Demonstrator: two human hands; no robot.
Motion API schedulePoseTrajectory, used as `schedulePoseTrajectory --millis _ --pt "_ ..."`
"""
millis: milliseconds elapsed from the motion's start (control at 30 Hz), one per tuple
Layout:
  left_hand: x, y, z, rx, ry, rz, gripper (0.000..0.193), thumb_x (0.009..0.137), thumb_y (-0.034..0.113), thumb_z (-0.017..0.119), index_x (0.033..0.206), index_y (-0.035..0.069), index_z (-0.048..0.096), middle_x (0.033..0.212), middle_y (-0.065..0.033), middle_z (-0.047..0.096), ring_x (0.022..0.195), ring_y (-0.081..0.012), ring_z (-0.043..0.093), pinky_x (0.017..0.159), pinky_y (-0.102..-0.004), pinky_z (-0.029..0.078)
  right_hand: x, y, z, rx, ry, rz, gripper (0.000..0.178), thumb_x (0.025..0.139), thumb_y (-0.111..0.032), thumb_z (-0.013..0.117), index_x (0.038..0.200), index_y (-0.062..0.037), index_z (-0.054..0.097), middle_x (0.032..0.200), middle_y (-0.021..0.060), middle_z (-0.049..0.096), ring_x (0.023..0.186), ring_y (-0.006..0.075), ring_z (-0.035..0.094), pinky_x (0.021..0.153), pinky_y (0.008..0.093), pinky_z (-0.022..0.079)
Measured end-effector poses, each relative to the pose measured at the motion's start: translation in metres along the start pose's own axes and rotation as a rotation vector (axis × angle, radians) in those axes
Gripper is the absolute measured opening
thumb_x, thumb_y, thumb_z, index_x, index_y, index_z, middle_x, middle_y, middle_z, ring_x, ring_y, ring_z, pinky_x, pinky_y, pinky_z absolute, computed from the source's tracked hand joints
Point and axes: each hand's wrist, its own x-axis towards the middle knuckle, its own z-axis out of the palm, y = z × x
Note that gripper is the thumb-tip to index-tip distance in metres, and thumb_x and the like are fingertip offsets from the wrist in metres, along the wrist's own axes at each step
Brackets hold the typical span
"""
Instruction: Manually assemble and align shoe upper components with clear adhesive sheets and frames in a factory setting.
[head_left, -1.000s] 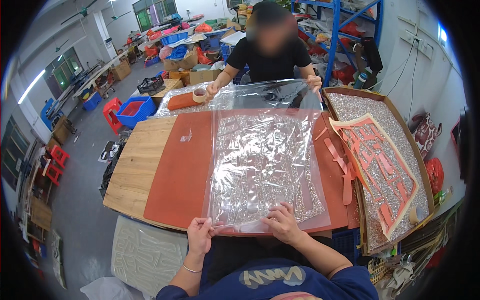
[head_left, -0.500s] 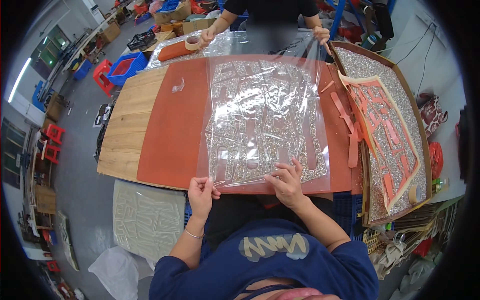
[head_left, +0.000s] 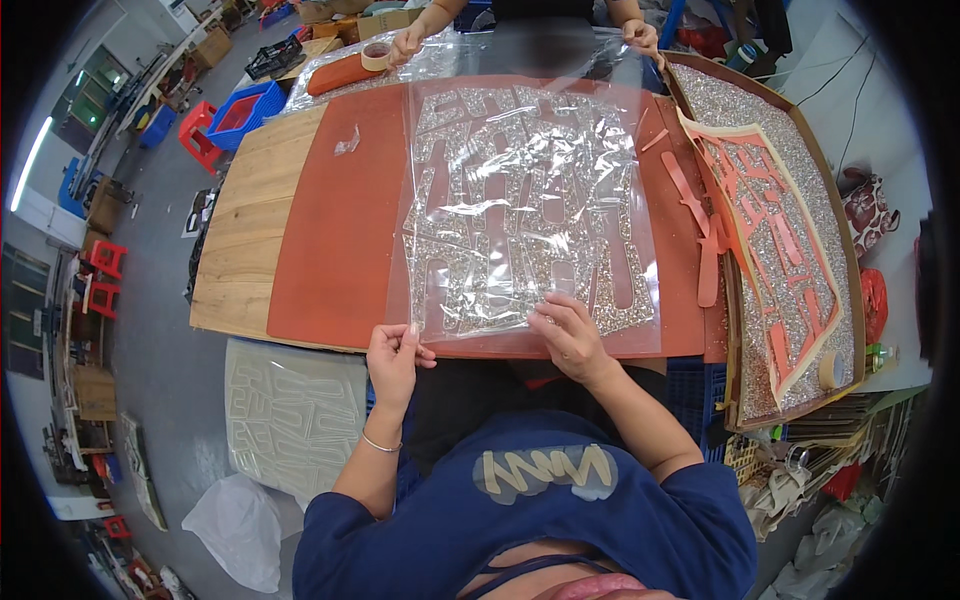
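A sheet of clear plastic film lies over a panel of glittery stones set in letter-like cut-out shapes on a red-brown mat. My left hand pinches the film's near left corner at the mat's front edge. At the film's near edge, further right, my right hand has its fingers bent and drawn toward the thumb on the film. Across the table, a co-worker's hand grips the far right corner of the film. The co-worker's other hand is beside a tape roll.
The red-brown mat rests on a wooden board. At right, a tray of glittery stones holds a cut-out stencil and another tape roll. Salmon-coloured strips lie beside it. A pale patterned sheet is below left.
The fingers of my right hand have drawn closer together at the film's edge. My left hand keeps its pinch. The whole table appears slightly higher in the picture.
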Motion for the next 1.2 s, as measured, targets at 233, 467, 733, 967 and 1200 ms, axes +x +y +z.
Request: schedulePoseTrajectory --millis 233,467,733,967,1200 --pt "0.008 0.037 0.016 -0.234 0.002 -0.043 0.015 0.093 0.012 0.055 0.092 0.000 0.046 0.068 -0.0060 0.054 0.059 -0.0156 0.062 0.054 -0.0272 0.057 0.031 0.027 -0.029 -0.107 -0.019 -0.152 0.040 0.071 0.004 0.058 0.111 0.0023 0.058 0.105 0.0148 0.059 0.099 0.0323 0.059 0.083 0.0385 0.051" --pt "-0.003 0.037 0.003 -0.295 0.008 -0.082 0.013 0.093 0.010 0.053 0.093 0.000 0.045 0.071 -0.0058 0.053 0.062 -0.0172 0.063 0.056 -0.0319 0.059 0.050 0.036 -0.035 -0.196 0.091 -0.040 0.032 0.069 0.009 0.060 0.099 -0.0002 0.063 0.094 0.0121 0.061 0.086 0.0300 0.060 0.074 0.0350 0.052" --pt "-0.005 0.035 -0.003 -0.339 0.034 -0.080 0.015 0.092 0.010 0.055 0.094 -0.001 0.044 0.072 -0.0084 0.055 0.060 -0.0182 0.063 0.055 -0.0311 0.059 0.025 0.030 -0.018 0.060 0.167 0.151 0.025 0.069 0.008 0.058 0.092 0.0008 0.059 0.105 0.0166 0.061 0.098 0.0340 0.060 0.083 0.0412 0.051" --pt "0.017 0.020 -0.007 -0.088 0.078 0.006 0.020 0.092 0.016 0.057 0.092 -0.001 0.045 0.070 -0.0079 0.056 0.056 -0.0135 0.060 0.049 -0.0255 0.055 0.044 0.041 -0.027 -0.013 0.011 -0.034 0.019 0.078 0.010 0.056 0.095 0.0015 0.055 0.105 0.0164 0.062 0.106 0.0371 0.057 0.087 0.0418 0.049" --pt "0.009 0.003 -0.015 -0.001 0.082 -0.004 0.020 0.093 0.018 0.057 0.090 0.001 0.046 0.064 -0.0055 0.055 0.050 -0.0096 0.056 0.042 -0.0208 0.048 0.025 0.035 -0.016 -0.061 -0.004 0.004 0.022 0.072 0.008 0.056 0.094 0.0014 0.054 0.104 0.0155 0.061 0.106 0.0355 0.057 0.089 0.0423 0.049"
